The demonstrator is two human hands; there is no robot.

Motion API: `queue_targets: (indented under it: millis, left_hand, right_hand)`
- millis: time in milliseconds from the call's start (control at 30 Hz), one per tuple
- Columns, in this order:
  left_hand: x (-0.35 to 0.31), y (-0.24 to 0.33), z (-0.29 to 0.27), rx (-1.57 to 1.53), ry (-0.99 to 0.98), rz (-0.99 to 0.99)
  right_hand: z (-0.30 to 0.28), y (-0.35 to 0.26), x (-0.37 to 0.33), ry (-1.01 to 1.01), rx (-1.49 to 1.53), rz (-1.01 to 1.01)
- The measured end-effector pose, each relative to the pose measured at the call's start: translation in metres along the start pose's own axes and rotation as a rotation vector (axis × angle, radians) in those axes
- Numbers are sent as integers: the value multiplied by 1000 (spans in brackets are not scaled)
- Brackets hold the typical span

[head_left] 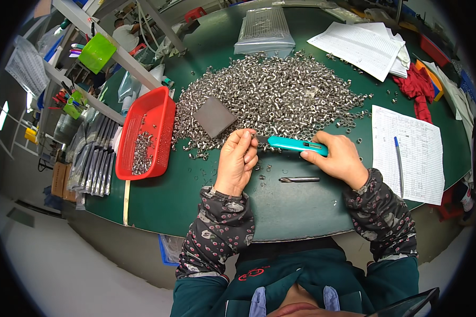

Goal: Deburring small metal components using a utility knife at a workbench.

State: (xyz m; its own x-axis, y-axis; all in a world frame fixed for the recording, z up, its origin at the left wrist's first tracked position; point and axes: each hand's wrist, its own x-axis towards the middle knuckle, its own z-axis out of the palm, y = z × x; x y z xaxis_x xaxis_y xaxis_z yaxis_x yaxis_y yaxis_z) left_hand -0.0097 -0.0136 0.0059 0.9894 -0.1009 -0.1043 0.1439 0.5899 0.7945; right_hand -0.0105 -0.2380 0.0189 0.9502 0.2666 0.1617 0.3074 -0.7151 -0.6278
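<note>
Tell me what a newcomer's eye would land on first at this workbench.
First, the big heap of small shiny metal rings spread across the middle of the green table. Next, the red plastic basket at its left, holding a few of the same parts. Then the teal-handled cutter gripped in the right hand, its tip meeting the left hand, which pinches a small part, with a drill bit lying just below.

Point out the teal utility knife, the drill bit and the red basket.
teal utility knife (296, 145), head view, middle of the handle.
drill bit (299, 179), head view, mid-shaft on the green table.
red basket (165, 124), head view, right rim.
</note>
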Motion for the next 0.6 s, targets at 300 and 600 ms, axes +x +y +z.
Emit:
queue_targets:
  millis: [300, 600]
  left_hand:
    - [0, -1, 1, 39, -18, -1]
    - [1, 6, -8, -197, -41, -24]
  right_hand:
    - [-2, 0, -1, -33, 26, 13]
    - [-6, 8, 7, 252, 262, -7]
